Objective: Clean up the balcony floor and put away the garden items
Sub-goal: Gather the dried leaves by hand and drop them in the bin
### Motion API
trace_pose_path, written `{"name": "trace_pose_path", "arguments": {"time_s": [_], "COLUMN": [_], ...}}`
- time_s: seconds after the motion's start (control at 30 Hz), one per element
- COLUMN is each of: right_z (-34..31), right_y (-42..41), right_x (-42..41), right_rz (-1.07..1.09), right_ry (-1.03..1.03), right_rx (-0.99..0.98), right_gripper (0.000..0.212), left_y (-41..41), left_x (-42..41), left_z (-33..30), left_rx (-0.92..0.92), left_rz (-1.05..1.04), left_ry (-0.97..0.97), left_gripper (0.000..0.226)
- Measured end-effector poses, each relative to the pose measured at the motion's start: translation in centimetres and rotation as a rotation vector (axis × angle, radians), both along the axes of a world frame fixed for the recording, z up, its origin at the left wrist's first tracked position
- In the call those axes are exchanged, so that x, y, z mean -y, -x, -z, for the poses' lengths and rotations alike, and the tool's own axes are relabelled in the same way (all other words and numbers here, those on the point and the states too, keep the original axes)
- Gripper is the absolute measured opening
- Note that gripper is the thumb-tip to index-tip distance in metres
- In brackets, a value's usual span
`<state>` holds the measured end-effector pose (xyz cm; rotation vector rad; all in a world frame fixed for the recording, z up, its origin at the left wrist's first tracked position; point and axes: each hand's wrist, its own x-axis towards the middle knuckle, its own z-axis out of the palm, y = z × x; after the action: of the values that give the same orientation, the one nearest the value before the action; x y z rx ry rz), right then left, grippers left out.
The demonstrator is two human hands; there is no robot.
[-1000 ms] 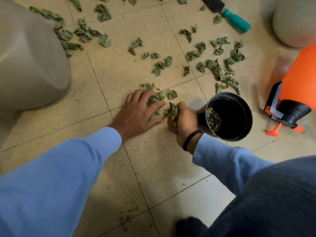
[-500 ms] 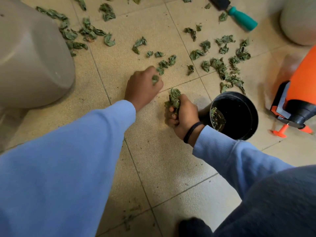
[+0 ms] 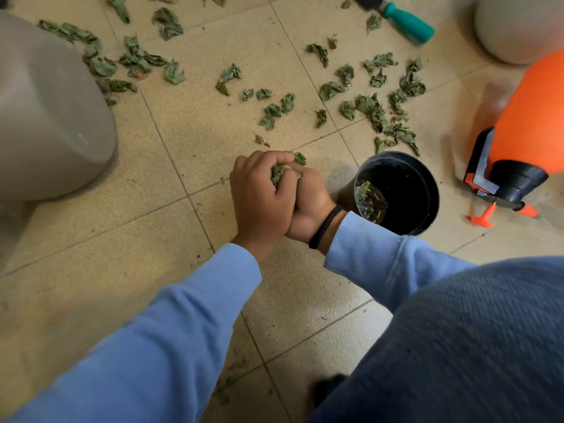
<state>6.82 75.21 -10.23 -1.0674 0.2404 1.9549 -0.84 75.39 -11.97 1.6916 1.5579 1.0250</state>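
A: Leaves (image 3: pixel 370 106), dry and green, lie scattered over the beige tiled floor (image 3: pixel 91 300), most of them in the far half of the view. What is the biggest thing beside them?

B: It is the large grey planter (image 3: pixel 45 117) at the left edge. Some leaves lie just beside its far side. A second pale round pot (image 3: pixel 512 29) stands at the top right corner, only partly in view.

A: And the orange thing?

B: This is an orange sprayer (image 3: pixel 531 117) lying on its side at the right, with its black head (image 3: pixel 515 181) pointing toward the person. It is near the black pot (image 3: pixel 424 190), but not touching it.

A: How does the black pot stand?

B: It is tilted, with the mouth open toward the camera. One or two leaves lie inside, on the drain grid at the bottom.

A: Where are the hands?

B: Both are together, just left of the black pot. The left hand (image 3: pixel 259 196) has curled fingers and lies against the right hand (image 3: pixel 308 203). A bunch of crumpled leaves (image 3: pixel 282 174) is clenched between them; both hands grasp it. The right wrist wears a black band (image 3: pixel 325 227). Both sleeves are light blue.

A: Anything smaller?

B: A tool with a teal handle (image 3: pixel 409 22) lies at the top, beyond the leaves. A few tiny leaf crumbs (image 3: pixel 232 370) lie on the tiles close to the person.
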Motion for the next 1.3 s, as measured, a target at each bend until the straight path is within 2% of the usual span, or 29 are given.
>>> {"name": "trace_pose_path", "arguments": {"time_s": [0.2, 0.37, 0.5, 0.63, 0.83, 0.97, 1.07, 1.13, 1.23, 1.3], "right_z": [-0.5, -0.6, -0.3, 0.4, 1.0, 0.8, 0.8, 0.8, 0.9, 1.1], "right_y": [-0.2, -0.5, 0.0, 0.2, 0.5, 0.6, 0.1, -0.2, -0.4, -0.4], "right_x": [0.0, 0.3, 0.9, 0.9, 0.7, 0.6, 0.6, 0.4, 0.2, 0.1], "right_rz": [-0.052, -0.117, -0.126, -0.085, -0.083, -0.071, -0.067, -0.094, -0.105, -0.094], "right_ry": [-0.064, -0.004, 0.023, 0.032, -0.011, -0.079, -0.048, 0.008, 0.017, 0.007], "right_rx": [-0.022, 0.022, 0.095, 0.176, 0.318, 0.328, 0.356, 0.394, 0.466, 0.508], "right_gripper": [0.037, 0.043, 0.027, 0.033, 0.024, 0.033, 0.033, 0.034, 0.031, 0.027], "left_y": [0.6, 1.9, 1.8, 1.6, 1.5, 0.1, -0.4, -0.4, -0.4, -0.4], "left_x": [0.0, 0.2, 1.3, 2.1, 1.7, 1.5, 1.6, 1.6, 1.6, 1.7], "left_z": [-0.7, 0.0, 0.4, 0.2, -0.9, -1.2, -0.7, 0.0, 0.9, 0.8], "left_rx": [-0.349, -0.459, -0.380, -0.289, -0.255, -0.054, -0.095, -0.146, -0.246, -0.180], "left_rz": [0.040, 0.125, 0.220, 0.215, 0.274, 0.147, 0.048, 0.055, 0.118, 0.157], "left_ry": [-0.116, -0.119, -0.109, -0.030, 0.173, 0.310, 0.227, 0.151, 0.057, 0.074], "left_gripper": [0.043, 0.058, 0.062, 0.068, 0.098, 0.074, 0.060, 0.057, 0.059, 0.063]}}
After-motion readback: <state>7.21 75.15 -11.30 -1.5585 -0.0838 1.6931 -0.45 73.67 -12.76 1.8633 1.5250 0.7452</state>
